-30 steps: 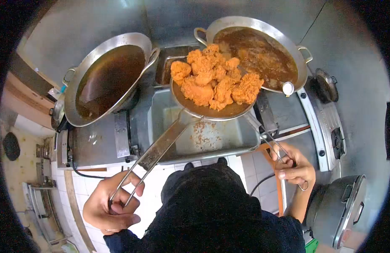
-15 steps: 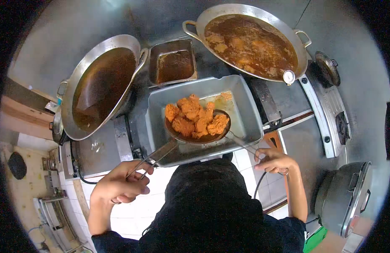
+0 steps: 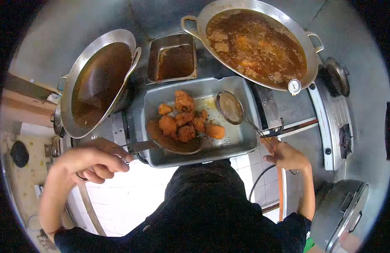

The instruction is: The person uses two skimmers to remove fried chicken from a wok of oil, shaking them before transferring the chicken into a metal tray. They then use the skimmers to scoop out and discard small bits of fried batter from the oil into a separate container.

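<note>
My left hand [image 3: 100, 162] is wrapped round the handle of a wide dark skimmer [image 3: 169, 142], which is tilted inside the grey tub [image 3: 150, 101]. Orange-brown fried pieces [image 3: 184, 101] lie partly on the skimmer and partly on the tub's floor beyond it. At the right, my right hand [image 3: 285, 155] grips the thin handle of a small round strainer [image 3: 230, 108]. That strainer is over the right part of the tub, apart from the pieces.
A large pan of dark oil [image 3: 100, 80] stands at the left. Another pan [image 3: 258, 46] at the upper right holds bubbling oil and a dial thermometer [image 3: 294, 86]. Between them is a metal tray [image 3: 171, 61]. A gas stove [image 3: 336, 126] and lidded pot [image 3: 340, 215] are at the right.
The fried pieces, heaped on the skimmer before, are now spread partly onto the tub's floor. My left hand and skimmer have moved left; the small strainer has come away from the skimmer towards the right.
</note>
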A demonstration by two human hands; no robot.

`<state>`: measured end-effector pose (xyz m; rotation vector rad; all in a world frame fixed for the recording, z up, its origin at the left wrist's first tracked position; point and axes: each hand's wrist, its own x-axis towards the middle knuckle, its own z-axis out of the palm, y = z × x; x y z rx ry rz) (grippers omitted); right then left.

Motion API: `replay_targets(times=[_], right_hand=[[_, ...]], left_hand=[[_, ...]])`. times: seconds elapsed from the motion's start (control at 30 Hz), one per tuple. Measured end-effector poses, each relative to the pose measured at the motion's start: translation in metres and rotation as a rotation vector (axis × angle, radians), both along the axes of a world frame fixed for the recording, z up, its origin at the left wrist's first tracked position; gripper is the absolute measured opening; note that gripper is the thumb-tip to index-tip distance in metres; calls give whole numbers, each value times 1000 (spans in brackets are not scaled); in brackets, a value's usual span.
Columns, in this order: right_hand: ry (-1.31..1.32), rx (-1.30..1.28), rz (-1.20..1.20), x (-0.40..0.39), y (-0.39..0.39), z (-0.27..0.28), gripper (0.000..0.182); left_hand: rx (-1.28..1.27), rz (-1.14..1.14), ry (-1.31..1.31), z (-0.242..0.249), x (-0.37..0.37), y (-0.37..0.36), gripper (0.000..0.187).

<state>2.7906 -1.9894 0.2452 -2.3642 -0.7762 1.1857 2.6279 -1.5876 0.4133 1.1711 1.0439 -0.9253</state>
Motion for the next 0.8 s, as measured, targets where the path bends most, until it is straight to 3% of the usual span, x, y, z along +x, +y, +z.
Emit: replay_targets(times=[0.03,0.07,0.17,0.3,0.37,0.5,0.6,0.8], right_hand=[[-5,10,29,2,-1,-1,47],[-11,20,59,6,-2,-2,49],[7,-77,103,21,-12,-23,54],[11,15,107,34,-7,-3,34],[-66,52,122,41,-23,-16,31],[-181,-78,231,52,-27,1,33],[-271,13,205,54,-24,11,34],[-143,-101,250,62,-10,23,44]], left_hand=[[85,-34,33,11,8,-10,16],[119,-56,69,15,12,-10,14],[136,-26,140,18,23,-8,32],[216,-99,221,21,20,-22,19],[270,-149,269,30,22,-30,21],[337,-146,367,55,23,-40,30],[391,-141,402,68,20,-46,28],[542,-233,452,85,6,-54,28]])
